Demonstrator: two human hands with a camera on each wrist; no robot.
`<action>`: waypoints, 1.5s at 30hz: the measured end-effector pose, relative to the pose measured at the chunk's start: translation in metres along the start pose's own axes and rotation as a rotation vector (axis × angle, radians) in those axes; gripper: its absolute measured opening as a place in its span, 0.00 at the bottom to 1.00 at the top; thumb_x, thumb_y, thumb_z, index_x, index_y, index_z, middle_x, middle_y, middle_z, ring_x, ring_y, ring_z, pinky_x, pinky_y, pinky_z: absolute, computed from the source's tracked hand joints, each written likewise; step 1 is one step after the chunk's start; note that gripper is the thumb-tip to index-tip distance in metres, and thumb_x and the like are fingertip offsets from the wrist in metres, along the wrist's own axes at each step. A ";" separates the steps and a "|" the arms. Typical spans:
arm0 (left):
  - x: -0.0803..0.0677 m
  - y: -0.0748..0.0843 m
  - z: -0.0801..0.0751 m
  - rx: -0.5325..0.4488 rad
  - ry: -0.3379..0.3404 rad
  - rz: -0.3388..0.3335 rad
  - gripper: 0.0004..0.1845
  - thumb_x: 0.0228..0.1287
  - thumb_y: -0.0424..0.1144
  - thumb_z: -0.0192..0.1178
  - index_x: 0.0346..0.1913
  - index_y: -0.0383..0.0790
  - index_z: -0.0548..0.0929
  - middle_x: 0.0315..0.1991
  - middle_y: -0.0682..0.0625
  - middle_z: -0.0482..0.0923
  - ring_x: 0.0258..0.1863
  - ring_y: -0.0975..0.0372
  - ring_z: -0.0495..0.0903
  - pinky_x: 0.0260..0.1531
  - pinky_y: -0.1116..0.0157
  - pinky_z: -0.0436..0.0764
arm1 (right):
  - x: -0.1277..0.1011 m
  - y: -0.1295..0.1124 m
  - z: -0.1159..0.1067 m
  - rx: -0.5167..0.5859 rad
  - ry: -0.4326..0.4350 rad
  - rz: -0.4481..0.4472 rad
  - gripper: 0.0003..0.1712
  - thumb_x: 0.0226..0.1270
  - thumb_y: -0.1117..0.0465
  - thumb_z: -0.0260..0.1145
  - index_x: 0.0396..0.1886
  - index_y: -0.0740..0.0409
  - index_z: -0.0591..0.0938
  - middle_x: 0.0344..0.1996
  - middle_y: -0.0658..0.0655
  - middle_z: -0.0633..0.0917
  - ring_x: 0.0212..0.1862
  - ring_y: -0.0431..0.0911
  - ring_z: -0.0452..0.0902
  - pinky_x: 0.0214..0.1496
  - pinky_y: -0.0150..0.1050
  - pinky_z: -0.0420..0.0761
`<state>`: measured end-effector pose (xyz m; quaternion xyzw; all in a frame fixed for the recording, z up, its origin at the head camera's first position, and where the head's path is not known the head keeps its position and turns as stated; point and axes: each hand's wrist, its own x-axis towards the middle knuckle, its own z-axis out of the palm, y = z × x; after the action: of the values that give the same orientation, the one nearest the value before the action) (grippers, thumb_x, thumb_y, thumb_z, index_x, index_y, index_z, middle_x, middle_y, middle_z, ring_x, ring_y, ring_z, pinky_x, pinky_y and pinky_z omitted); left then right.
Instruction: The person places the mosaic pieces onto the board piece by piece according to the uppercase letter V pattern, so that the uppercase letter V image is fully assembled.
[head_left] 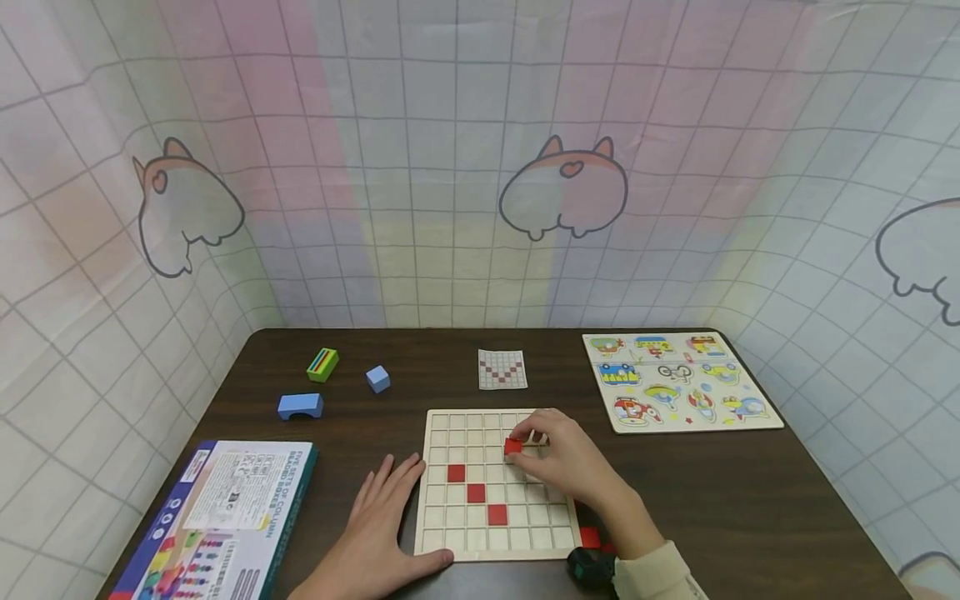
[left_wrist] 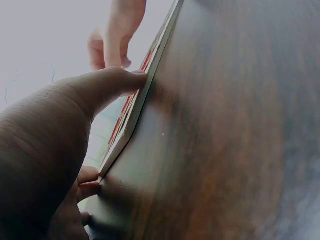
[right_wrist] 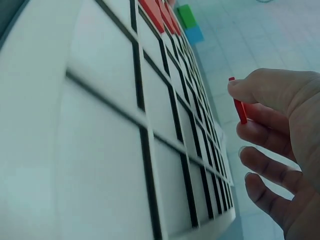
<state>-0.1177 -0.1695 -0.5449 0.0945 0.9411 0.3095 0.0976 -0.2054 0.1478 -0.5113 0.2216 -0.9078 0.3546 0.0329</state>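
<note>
- Right hand (head_left: pixel 564 457) is pinching a small red tile (head_left: pixel 513 447) between thumb and fingertips, holding it just over the upper-middle squares of the wooden grid board (head_left: pixel 444 421). The right wrist view shows the tile edge-on, thin and red, with the other fingers loosely curled under it.
- Left hand (head_left: pixel 381 533) lies flat on the table (head_left: pixel 750 500) with fingers straight, not gripping anything. Its thumb side sits right against the board's left edge near the bottom corner; the left wrist view shows the thumb tip touching that edge.
- Three more red tiles (head_left: pixel 476 492) already sit in the board, stepping diagonally down and to the right.
- Another bit of red (head_left: pixel 590 537) peeks out on the table just beside the board's lower right corner, under the right wrist. Can't tell exactly what it is.
- Behind the board there's a small pattern card (head_left: pixel 502 369) with a red V shape on it.
- Far right: a vehicle peg puzzle (head_left: pixel 681 381).
- Far left: a striped green block (head_left: pixel 322 364), a blue cube (head_left: pixel 378 379) and a blue arch block (head_left: pixel 300 406).
- Near left corner: a printed toy box (head_left: pixel 217 517) lying flat.
</note>
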 end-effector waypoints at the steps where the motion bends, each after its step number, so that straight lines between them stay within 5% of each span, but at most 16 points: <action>1: 0.000 0.000 0.000 0.002 0.001 0.004 0.72 0.46 0.88 0.71 0.91 0.56 0.59 0.91 0.51 0.56 0.93 0.41 0.42 0.86 0.27 0.43 | 0.001 -0.002 0.001 -0.001 -0.001 -0.007 0.11 0.67 0.53 0.84 0.46 0.41 0.92 0.43 0.39 0.89 0.50 0.45 0.83 0.54 0.43 0.87; 19: 0.001 -0.002 -0.001 0.013 0.013 0.021 0.73 0.47 0.88 0.71 0.91 0.55 0.58 0.91 0.52 0.55 0.93 0.42 0.41 0.86 0.28 0.42 | 0.021 -0.032 0.028 0.024 -0.079 -0.073 0.10 0.68 0.53 0.82 0.47 0.44 0.92 0.42 0.41 0.89 0.48 0.46 0.84 0.54 0.42 0.85; 45: -0.002 -0.002 -0.001 0.021 0.027 0.044 0.70 0.49 0.86 0.71 0.91 0.56 0.58 0.91 0.53 0.55 0.93 0.42 0.41 0.86 0.28 0.44 | 0.040 -0.063 0.054 -0.006 -0.119 -0.023 0.11 0.70 0.49 0.81 0.49 0.43 0.92 0.45 0.43 0.89 0.50 0.45 0.82 0.56 0.41 0.86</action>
<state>-0.1165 -0.1721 -0.5449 0.1120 0.9433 0.3029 0.0772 -0.2097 0.0562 -0.5035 0.2529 -0.9065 0.3378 -0.0166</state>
